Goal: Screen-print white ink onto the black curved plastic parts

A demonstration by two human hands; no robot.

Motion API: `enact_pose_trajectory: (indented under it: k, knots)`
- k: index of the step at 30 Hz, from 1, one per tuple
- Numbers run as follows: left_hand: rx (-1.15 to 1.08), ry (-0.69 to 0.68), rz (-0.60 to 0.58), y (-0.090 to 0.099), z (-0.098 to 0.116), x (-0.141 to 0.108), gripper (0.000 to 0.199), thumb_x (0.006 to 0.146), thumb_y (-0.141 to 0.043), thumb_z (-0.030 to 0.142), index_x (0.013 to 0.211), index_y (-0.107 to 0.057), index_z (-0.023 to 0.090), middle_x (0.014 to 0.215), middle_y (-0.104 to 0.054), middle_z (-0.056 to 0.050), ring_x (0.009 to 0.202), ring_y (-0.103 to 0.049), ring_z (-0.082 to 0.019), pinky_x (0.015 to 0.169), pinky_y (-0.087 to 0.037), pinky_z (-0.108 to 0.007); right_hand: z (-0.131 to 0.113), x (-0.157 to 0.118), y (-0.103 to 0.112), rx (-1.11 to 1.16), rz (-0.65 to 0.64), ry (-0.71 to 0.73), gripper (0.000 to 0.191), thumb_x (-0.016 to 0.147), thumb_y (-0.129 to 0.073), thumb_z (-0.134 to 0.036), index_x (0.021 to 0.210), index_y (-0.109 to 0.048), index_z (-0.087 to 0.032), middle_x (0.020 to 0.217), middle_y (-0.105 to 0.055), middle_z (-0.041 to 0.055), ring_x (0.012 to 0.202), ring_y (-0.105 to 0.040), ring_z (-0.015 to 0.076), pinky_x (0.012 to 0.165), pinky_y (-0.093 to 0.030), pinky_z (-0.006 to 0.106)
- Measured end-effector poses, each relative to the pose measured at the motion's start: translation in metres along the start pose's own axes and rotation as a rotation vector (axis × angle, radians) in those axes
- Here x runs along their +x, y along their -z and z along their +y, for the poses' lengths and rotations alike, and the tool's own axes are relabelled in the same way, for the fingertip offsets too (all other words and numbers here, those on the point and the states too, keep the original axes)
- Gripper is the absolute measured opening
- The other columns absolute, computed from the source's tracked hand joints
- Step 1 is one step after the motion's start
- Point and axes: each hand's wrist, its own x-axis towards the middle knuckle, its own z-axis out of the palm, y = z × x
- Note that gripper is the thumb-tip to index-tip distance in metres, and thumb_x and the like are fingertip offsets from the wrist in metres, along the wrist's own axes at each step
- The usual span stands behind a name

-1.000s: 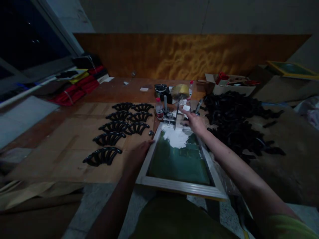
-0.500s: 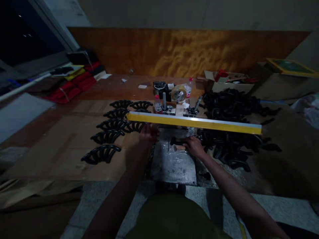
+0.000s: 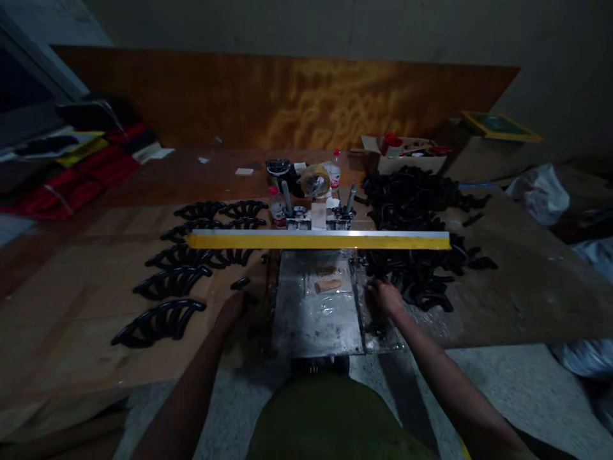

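My left hand (image 3: 233, 306) is over the cardboard, its fingers closed at a short black curved piece (image 3: 240, 283); the dim light blurs the exact grip. Left of it lie glossy black fan-shaped pieces (image 3: 160, 322) in two columns. My right hand (image 3: 387, 298) is low at the left edge of a heap of black curved parts (image 3: 424, 291). Its fingers are bent together, and what they pinch is too dark to make out. Between the hands lies a metal plate (image 3: 313, 326) carrying a small wooden block (image 3: 328, 285) under clear film.
A yellow-and-silver bar (image 3: 318, 241) spans above the plate, in front of two upright metal posts (image 3: 286, 197). Behind stand small bottles (image 3: 336, 169), a tape roll (image 3: 316, 181) and a black tub (image 3: 278, 169). An open carton (image 3: 407, 165) is at back right, red cloth (image 3: 90, 179) at left.
My left hand has moved left from beside the plate onto the cardboard. My right hand has left the wooden block for the heap's edge. The black piece on the plate is gone from there.
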Motion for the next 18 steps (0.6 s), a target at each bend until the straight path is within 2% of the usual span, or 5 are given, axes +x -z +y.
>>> enact_pose_trajectory:
  k: [5, 9, 12, 14, 18]
  knots:
    - [0.065, 0.057, 0.001, 0.0, -0.028, 0.009, 0.042, 0.083, -0.044, 0.05, 0.094, -0.069, 0.018, 0.108, -0.075, -0.017, 0.118, -0.062, -0.036, 0.099, -0.045, -0.043, 0.022, -0.009, -0.002, -0.015, 0.0, -0.125, 0.035, 0.092, -0.052, -0.025, 0.125, -0.057, -0.012, 0.102, -0.071, 0.0184, 0.091, -0.07, 0.026, 0.075, -0.05, 0.033]
    - [0.069, 0.04, 0.054, 0.01, -0.013, 0.003, 0.041, 0.081, -0.05, 0.055, 0.085, -0.068, 0.018, 0.098, -0.075, -0.017, 0.111, -0.064, -0.037, 0.096, -0.045, -0.045, 0.003, -0.017, 0.021, 0.102, 0.061, -0.026, 0.04, 0.088, -0.057, -0.026, 0.128, -0.058, -0.02, 0.1, -0.073, 0.0132, 0.094, -0.069, 0.0276, 0.078, -0.05, 0.036]
    - [-0.054, -0.113, 0.155, 0.025, 0.031, -0.002, 0.045, 0.088, -0.04, 0.056, 0.092, -0.066, 0.019, 0.092, -0.073, -0.012, 0.095, -0.067, -0.026, 0.082, -0.049, -0.034, -0.04, -0.008, 0.03, 0.284, 0.176, 0.389, 0.029, 0.086, -0.057, -0.016, 0.11, -0.071, -0.022, 0.105, -0.073, 0.0092, 0.102, -0.064, 0.0242, 0.091, -0.047, 0.036]
    - [-0.342, -0.262, 0.256, 0.034, 0.074, -0.009, 0.051, 0.09, -0.035, 0.06, 0.095, -0.064, 0.018, 0.069, -0.066, -0.005, 0.063, -0.061, -0.018, 0.06, -0.046, -0.026, -0.075, 0.002, 0.028, 0.356, 0.227, 0.591, 0.029, 0.085, -0.057, -0.012, 0.108, -0.073, -0.02, 0.106, -0.072, 0.0093, 0.102, -0.062, 0.0231, 0.094, -0.046, 0.036]
    - [-0.768, -0.419, 0.315, 0.043, 0.154, -0.031, 0.051, 0.089, -0.04, 0.062, 0.074, -0.061, 0.018, 0.047, -0.046, 0.004, 0.04, -0.041, -0.01, 0.041, -0.031, -0.021, -0.124, 0.011, 0.019, 0.28, 0.217, 0.695, 0.029, 0.087, -0.057, -0.012, 0.111, -0.074, -0.017, 0.105, -0.071, 0.0118, 0.103, -0.059, 0.024, 0.093, -0.047, 0.036]
